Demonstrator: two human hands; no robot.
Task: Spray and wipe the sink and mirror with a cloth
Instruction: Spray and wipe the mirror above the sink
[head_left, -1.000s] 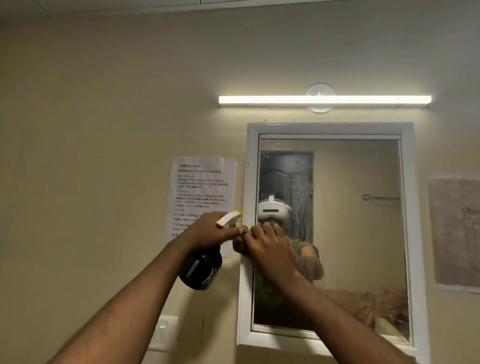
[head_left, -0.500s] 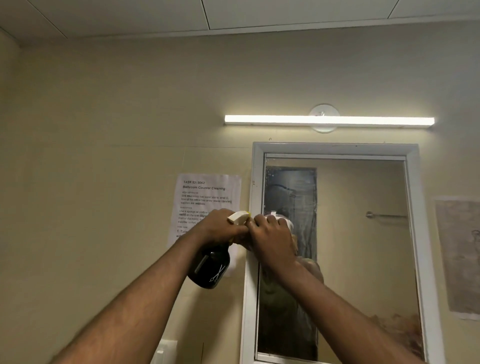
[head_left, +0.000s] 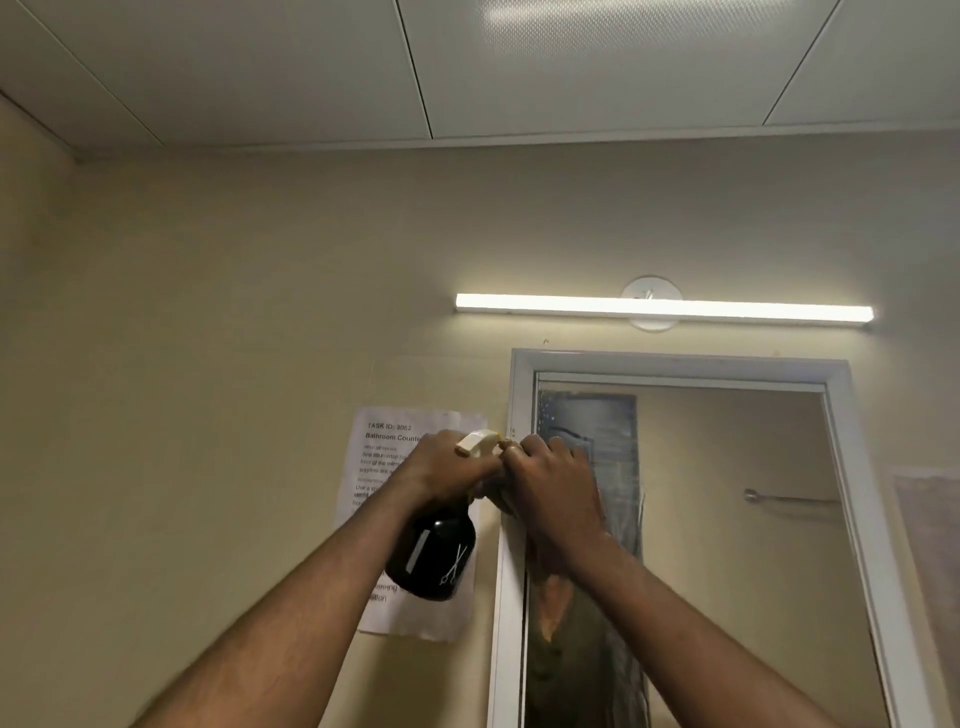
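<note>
My right hand (head_left: 553, 486) covers the nozzle of the spray bottle (head_left: 434, 558); the mirror (head_left: 727, 519) runs off the bottom edge.

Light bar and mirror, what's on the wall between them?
In the head view, the stretch between the light bar and the mirror frame's top is bare beige wall, apart from the lower edge of the lamp's round mount.

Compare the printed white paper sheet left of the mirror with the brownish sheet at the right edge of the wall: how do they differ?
The printed white paper sheet carries black text; the brownish sheet shows no readable print. The white sheet is partly hidden by the left hand and the dark spray bottle; the brownish sheet is cut off by the picture's edge. They flank the white-framed mirror on opposite sides. Both lie flat on the beige wall.
</note>
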